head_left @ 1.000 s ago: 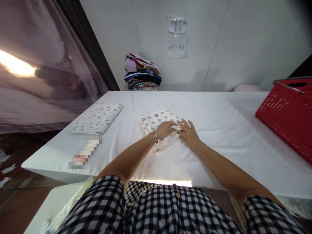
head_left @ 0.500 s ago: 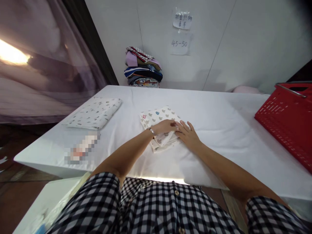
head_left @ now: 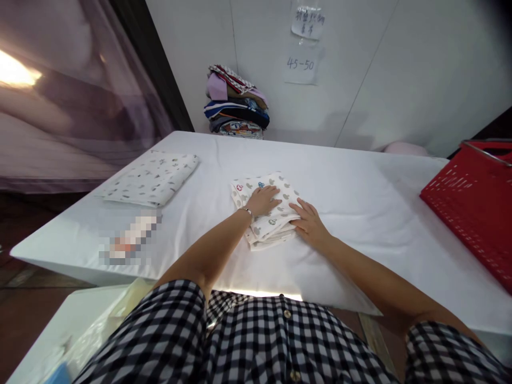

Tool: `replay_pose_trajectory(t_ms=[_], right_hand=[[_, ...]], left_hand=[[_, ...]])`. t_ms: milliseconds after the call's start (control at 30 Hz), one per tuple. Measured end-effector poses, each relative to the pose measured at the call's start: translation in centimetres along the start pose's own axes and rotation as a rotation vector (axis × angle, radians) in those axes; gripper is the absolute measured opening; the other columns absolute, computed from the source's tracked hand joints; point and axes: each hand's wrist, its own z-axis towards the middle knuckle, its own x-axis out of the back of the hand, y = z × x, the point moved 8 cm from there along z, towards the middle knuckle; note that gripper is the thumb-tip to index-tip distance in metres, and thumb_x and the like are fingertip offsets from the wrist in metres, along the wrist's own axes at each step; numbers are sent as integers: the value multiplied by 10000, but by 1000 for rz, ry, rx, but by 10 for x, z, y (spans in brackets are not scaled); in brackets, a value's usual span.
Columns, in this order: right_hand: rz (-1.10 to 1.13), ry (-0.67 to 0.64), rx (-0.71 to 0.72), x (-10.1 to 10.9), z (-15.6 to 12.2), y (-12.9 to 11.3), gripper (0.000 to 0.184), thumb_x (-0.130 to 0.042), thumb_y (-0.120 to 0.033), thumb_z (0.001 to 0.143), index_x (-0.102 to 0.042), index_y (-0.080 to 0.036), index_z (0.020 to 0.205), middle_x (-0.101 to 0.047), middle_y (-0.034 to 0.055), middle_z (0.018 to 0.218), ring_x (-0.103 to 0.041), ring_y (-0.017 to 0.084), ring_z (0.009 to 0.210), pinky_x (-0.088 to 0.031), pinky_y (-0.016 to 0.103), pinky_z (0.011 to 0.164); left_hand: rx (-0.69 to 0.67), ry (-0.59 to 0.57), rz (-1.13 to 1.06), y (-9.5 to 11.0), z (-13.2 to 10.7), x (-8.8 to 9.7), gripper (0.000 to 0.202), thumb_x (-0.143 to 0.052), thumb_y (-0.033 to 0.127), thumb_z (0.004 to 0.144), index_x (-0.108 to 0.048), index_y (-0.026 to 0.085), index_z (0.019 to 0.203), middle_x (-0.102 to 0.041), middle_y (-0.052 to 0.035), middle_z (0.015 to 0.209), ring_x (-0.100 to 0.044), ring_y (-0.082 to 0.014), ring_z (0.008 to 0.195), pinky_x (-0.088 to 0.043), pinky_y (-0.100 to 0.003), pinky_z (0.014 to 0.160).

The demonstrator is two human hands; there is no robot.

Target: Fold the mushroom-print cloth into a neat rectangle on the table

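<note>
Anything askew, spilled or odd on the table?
A pixelated patch at the left of the table, hiding whatever lies there, looks odd. The cloth under the left hand is askew: its layers don't line up at the near edge. No spill shows.

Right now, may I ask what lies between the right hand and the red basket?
The head view shows only white tablecloth between the right hand and the red basket.

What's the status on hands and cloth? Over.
Left hand open on top of central printed cloth; right hand open at its right edge. Cloth folded, layers showing at near edge. Red basket apart, far right.
</note>
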Motion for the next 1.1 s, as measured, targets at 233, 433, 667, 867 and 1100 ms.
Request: replay_pose_trajectory(t_ms=[233, 433, 667, 867, 1100], right_hand=[[-35, -102, 45, -7, -1, -1, 217, -461, -211, 872, -665, -227, 944, -365, 43, 1443, -165, 235, 1383, -222, 498, 1077], [-39, -183, 127, -4, -3, -8, 236, -514, -292, 848, -656, -176, 996, -319, 93, 1462, -179, 265, 1377, -206, 490, 1088], [-72, -262, 181, -1, 4, -12, 276, -587, -278, 765, -662, -166, 1006, -244, 91, 1493, -178, 298, 1374, -145, 519, 1099], [-106, -261, 198, -2, 7, -11, 235, -570, -286, 787, -674, -178, 968, -263, 82, 1487, -163, 289, 1379, -135, 530, 1099], [-114, -265, 216, -4, 5, -11, 252, -586, -280, 783, -662, -161, 991, -265, 102, 1484, -160, 282, 1380, -160, 527, 1095]], left_hand=[[-20, 24, 8, 2, -1, 1, 492, -373, 470, 894, -418, 250, 1332, -359, -40, 1448, -264, -201, 1346, -152, -410, 1102], [-27, 44, 14, 2, -1, 2, 480, -376, 466, 893, -423, 256, 1323, -372, -33, 1441, -282, -196, 1336, -147, -400, 1104], [-11, 39, 58, 1, 0, -1, 494, -356, 486, 897, -406, 262, 1335, -365, -18, 1446, -278, -189, 1339, -170, -398, 1103], [-11, 37, 76, 1, 0, -1, 500, -344, 489, 900, -403, 258, 1340, -355, -20, 1451, -277, -194, 1340, -180, -413, 1101], [-1, 27, 63, 2, -2, 1, 493, -349, 481, 902, -404, 265, 1341, -351, -18, 1453, -274, -200, 1342, -177, -412, 1101]])
